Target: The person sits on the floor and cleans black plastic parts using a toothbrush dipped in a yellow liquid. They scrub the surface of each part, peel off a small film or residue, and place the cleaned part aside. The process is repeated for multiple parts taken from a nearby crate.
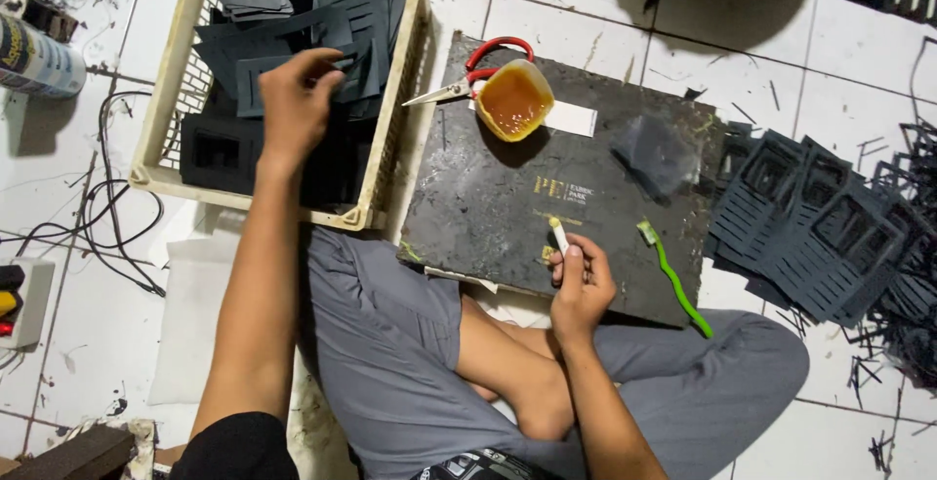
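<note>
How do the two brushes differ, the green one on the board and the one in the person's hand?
The green brush lies flat on the dark board, untouched; the white brush stands nearly upright in the right hand. The green brush shows its whole long, curved handle; the white brush's handle is mostly hidden in the fingers. Both have pale yellowish heads.

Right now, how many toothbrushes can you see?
2: a green toothbrush lies on the dark board, and a white toothbrush is in the right hand. Others may be hidden.

dark die-cut sheets [293, 70] piled in crate, small white stick [558, 234] upright
</note>
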